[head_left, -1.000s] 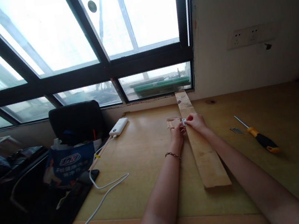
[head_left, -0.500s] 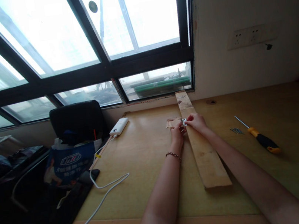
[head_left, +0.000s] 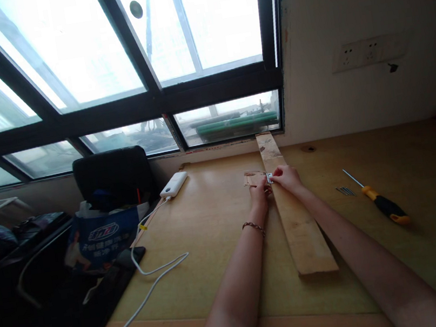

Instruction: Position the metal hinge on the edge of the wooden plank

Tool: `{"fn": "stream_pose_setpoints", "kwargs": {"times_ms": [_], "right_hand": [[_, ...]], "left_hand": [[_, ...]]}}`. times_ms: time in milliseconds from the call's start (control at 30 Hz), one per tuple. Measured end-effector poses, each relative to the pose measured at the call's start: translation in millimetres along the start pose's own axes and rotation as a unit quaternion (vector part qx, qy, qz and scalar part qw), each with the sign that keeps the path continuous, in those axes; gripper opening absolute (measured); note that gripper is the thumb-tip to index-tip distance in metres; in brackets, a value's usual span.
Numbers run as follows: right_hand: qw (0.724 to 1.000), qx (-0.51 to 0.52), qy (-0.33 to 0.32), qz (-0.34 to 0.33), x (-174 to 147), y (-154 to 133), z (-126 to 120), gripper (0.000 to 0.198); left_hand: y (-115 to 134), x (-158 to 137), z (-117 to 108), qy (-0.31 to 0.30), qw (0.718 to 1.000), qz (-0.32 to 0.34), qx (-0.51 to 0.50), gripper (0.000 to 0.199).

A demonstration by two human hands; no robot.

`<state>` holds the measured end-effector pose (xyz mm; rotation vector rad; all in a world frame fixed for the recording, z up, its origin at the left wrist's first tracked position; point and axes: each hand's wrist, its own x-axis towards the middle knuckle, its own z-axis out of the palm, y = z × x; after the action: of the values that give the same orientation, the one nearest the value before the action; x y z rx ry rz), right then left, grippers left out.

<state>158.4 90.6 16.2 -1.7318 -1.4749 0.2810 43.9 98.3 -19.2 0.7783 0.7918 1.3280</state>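
A long wooden board (head_left: 304, 232) lies lengthwise on the table, its far end near the window. Against its left side is a short wooden piece (head_left: 252, 178). A small silvery metal hinge (head_left: 270, 177) sits where the two pieces meet. My left hand (head_left: 261, 191) is closed at the short piece's right end, fingers beside the hinge and partly hidden. With thumb and fingertips, my right hand (head_left: 287, 178) pinches the hinge's right side over the board.
A screwdriver (head_left: 384, 205) with a yellow and black handle lies on the right, beside several screws (head_left: 345, 191). At the left edge rests a white power bank (head_left: 174, 185) with a white cable (head_left: 164, 269). A chair (head_left: 113, 176) and blue bag (head_left: 102, 238) stand beyond the table's left edge.
The short wooden piece and my left hand have shifted very slightly to the right. My right hand stays at the hinge, and the board lies where it was.
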Motion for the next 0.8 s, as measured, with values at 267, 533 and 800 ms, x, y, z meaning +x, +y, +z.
{"fn": "stream_pose_setpoints", "kwargs": {"times_ms": [267, 533, 800], "right_hand": [[1.0, -0.001, -0.005, 0.007, -1.9, -3.5, -3.4, 0.01], [1.0, -0.007, -0.004, 0.007, 1.1, 1.0, 0.0, 0.01], [1.0, -0.014, -0.001, 0.005, 0.1, -0.8, -1.2, 0.008]], "left_hand": [[3.5, -2.9, 0.9, -0.003, 1.0, -0.002, 0.0, 0.031], [-1.3, 3.5, 1.2, 0.03, 0.999, -0.013, 0.017, 0.026], [-2.8, 3.7, 0.5, 0.02, 0.998, 0.005, 0.06, 0.037]]}}
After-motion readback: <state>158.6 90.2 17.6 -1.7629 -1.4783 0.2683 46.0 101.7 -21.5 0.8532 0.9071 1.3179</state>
